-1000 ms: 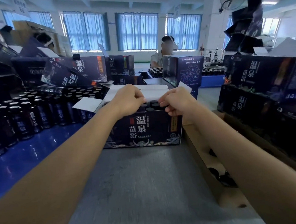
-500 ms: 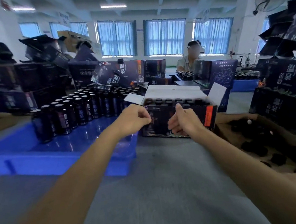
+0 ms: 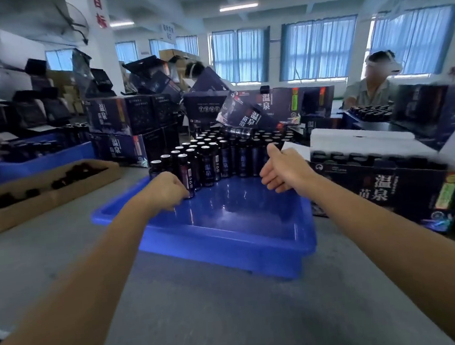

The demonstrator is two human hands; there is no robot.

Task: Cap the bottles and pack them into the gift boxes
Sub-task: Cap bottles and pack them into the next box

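A blue plastic tray (image 3: 227, 244) lies in front of me, with several dark uncapped bottles (image 3: 214, 159) standing in its far half. My left hand (image 3: 164, 191) is closed around the nearest bottle (image 3: 186, 173) at the tray's left front. Over the tray's right side my right hand (image 3: 282, 171) hovers with fingers spread and nothing in it, just short of the bottles. A dark gift box (image 3: 389, 187) filled with capped bottles stands to the right of the tray, its white flaps up.
A cardboard box of black caps (image 3: 42, 195) sits at the left. Stacked dark gift boxes (image 3: 130, 131) stand behind the tray. Another blue tray (image 3: 42, 162) is at far left. A person sits at the back right. Grey table surface (image 3: 206, 313) lies nearest me.
Both hands have left the gift box's flaps and moved left to the blue tray. The left hand has closed on a bottle, and the right hand has opened.
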